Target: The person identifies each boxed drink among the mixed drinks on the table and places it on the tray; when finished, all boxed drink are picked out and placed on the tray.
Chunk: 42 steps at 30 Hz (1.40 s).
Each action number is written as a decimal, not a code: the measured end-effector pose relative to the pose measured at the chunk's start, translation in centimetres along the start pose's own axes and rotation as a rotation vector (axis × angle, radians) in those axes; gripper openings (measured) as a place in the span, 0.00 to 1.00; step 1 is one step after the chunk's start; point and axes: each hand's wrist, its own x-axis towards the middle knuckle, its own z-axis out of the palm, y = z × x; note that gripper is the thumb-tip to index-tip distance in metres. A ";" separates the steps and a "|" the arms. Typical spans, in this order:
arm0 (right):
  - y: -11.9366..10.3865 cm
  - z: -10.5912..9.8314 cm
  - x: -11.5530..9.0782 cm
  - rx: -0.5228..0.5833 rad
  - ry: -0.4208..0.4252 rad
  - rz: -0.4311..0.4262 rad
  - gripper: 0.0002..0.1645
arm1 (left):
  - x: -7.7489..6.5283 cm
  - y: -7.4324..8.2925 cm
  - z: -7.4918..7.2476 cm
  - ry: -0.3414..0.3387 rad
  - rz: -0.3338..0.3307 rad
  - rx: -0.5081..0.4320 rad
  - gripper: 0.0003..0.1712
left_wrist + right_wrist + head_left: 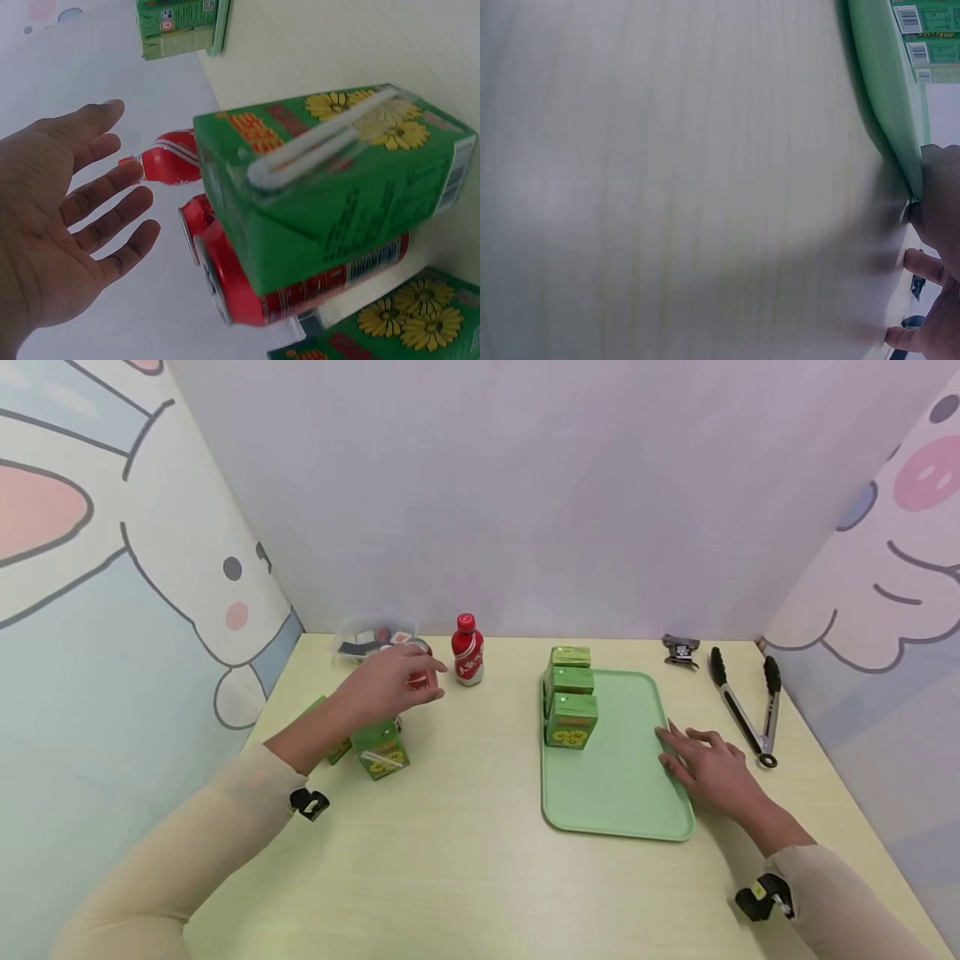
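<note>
The left hand (pixel 390 683), fingers spread and holding nothing, hovers above the red aluminium can (pixel 300 289) lying beside the green juice carton (pixel 381 752), while the right hand (pixel 708 768) rests flat on the green plastic tray (pixel 622 777).

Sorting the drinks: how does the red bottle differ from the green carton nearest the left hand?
The red bottle is rounded, red and white, with a cap; the green carton is boxy, green with yellow flowers and carries a wrapped straw. The bottle stands upright, the carton leans. Both sit on the table, off the tray.
</note>
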 end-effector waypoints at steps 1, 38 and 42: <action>-0.1 0.0 0.0 0.002 0.000 0.002 0.34 | -0.2 -0.2 -0.2 -0.002 -0.003 -0.007 0.18; -0.5 -0.6 -0.2 0.002 -0.012 -0.001 0.34 | -7.6 -6.1 -4.4 -0.116 -0.308 0.076 0.38; -0.5 -0.5 -0.2 0.001 -0.017 -0.001 0.34 | -8.4 -6.6 -4.4 -0.124 -0.322 0.092 0.37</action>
